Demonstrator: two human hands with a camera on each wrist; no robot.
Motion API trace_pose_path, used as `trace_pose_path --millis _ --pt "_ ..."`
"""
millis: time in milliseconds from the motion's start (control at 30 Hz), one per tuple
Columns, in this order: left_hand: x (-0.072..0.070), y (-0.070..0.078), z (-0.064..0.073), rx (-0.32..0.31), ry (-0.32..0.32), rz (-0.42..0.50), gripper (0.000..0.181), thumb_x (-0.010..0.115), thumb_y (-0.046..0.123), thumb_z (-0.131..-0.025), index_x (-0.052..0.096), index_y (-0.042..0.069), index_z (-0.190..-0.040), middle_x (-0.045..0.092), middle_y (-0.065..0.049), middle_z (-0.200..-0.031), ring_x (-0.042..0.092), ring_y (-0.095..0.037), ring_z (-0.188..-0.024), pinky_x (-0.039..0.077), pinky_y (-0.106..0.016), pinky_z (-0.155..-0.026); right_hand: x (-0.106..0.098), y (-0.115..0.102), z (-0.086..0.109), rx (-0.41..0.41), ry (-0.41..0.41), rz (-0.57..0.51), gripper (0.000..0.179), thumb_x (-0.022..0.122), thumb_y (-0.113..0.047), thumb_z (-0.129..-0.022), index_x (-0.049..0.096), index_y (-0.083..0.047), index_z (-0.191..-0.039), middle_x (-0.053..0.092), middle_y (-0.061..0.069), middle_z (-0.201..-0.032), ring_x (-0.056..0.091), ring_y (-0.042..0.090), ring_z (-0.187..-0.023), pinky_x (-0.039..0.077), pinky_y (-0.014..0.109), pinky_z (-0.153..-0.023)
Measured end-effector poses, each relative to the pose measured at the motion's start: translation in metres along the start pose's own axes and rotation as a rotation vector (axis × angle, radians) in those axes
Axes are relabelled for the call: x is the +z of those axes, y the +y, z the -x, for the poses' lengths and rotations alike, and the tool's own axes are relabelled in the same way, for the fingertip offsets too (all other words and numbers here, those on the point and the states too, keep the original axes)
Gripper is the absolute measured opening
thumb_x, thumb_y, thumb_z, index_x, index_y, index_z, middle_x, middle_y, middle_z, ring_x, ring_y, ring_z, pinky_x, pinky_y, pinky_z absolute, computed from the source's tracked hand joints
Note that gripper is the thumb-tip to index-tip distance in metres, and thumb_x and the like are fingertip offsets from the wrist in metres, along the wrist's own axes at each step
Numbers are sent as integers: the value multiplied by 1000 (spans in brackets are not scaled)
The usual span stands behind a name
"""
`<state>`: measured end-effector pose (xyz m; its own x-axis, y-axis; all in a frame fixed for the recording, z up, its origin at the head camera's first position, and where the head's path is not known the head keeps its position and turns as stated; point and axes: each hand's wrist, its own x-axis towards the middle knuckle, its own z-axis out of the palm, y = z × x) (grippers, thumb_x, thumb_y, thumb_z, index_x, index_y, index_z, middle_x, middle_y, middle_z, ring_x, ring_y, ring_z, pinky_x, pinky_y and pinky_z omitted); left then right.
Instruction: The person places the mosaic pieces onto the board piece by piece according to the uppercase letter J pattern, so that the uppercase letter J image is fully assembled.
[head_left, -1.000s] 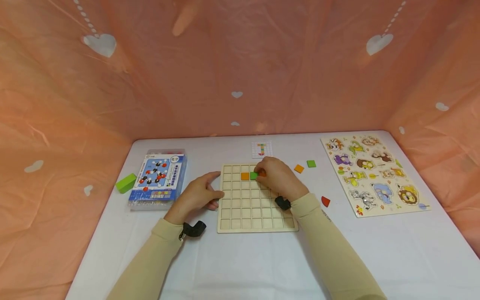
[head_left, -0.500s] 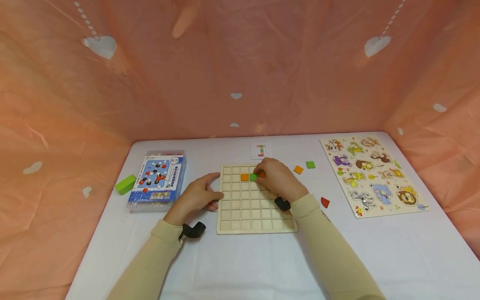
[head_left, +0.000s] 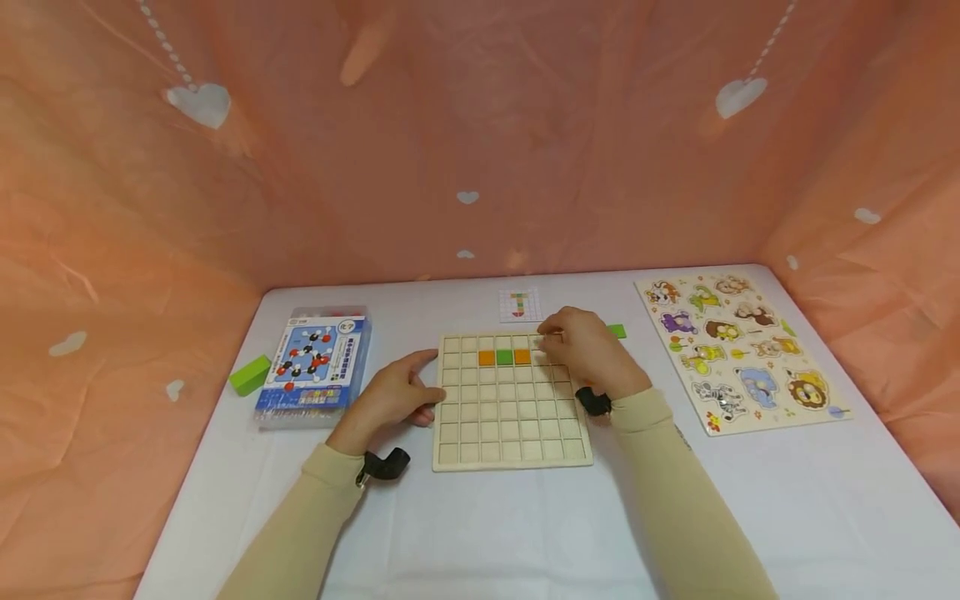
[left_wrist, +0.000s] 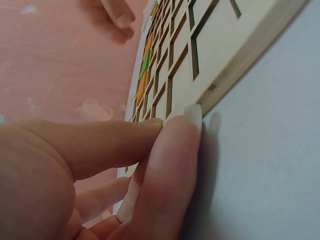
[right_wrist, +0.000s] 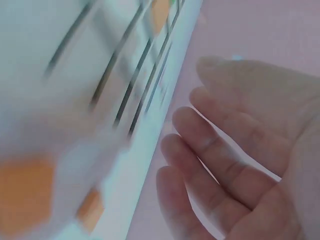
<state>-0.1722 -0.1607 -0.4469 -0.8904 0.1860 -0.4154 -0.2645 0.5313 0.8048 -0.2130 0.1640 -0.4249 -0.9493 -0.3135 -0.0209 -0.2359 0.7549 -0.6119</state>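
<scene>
Wooden grid board (head_left: 512,400) lies flat near the middle of the table (head_left: 480,517), pale, square wells in rows; second row from its far edge carries three tiles side by side: orange tile (head_left: 487,357), green tile (head_left: 505,357), second orange tile (head_left: 522,357). Left hand (head_left: 393,398) rests at the board's left edge, fingers nearly straight, fingertips (left_wrist: 192,112) touching the rim, gripping nothing. Right hand (head_left: 592,350) hovers over the board's far right corner, fingers loose and spread in the blurred wrist view, holding nothing. Judgement: to fetch the next tile cleanly, keep the left hand pinning the rim so the board cannot slide, and lift the right hand clear of the seated row. A loose green tile (head_left: 617,332) peeks out just beyond the right hand. Pattern card (head_left: 521,305) sits past the board's far edge
</scene>
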Motion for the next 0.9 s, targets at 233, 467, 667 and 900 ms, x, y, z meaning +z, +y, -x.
trace_pose_path --millis 233,467,667,900 --pt "-1 -4 -1 14 10 -4 81 79 13 -99 38 15 -168 68 -12 -86 72 -15 -62 67 -31 -63 -23 34 21 145 37 19 31 67 -25 -106 76 -6 -129 69 14 -134 66 35 -123 56 56 -110" --pt "-3 -5 1 17 7 -19 80 79 13 -99 38 15 -168 66 -11 -85 72 -14 -61 67 -31 -63 -24 50 27 150 66 54 29 70 -21 -104 77 -4 -126 72 17 -127 66 34 -115 57 54 -106" --pt "-1 -8 2 0 11 -15 81 79 13 -99 38 16 -168 67 -12 -86 72 -15 -62 67 -30 -64 -21 56 25 125 74 102 31 72 -18 -103 77 0 -127 71 20 -124 66 36 -114 57 55 -106" --pt "1 -4 -2 13 7 -14 81 79 13 -99 39 17 -168 67 -12 -87 72 -15 -63 67 -30 -64 -22 60 26 149 93 122 29 72 -16 -102 78 2 -123 72 23 -123 66 40 -117 56 58 -107"
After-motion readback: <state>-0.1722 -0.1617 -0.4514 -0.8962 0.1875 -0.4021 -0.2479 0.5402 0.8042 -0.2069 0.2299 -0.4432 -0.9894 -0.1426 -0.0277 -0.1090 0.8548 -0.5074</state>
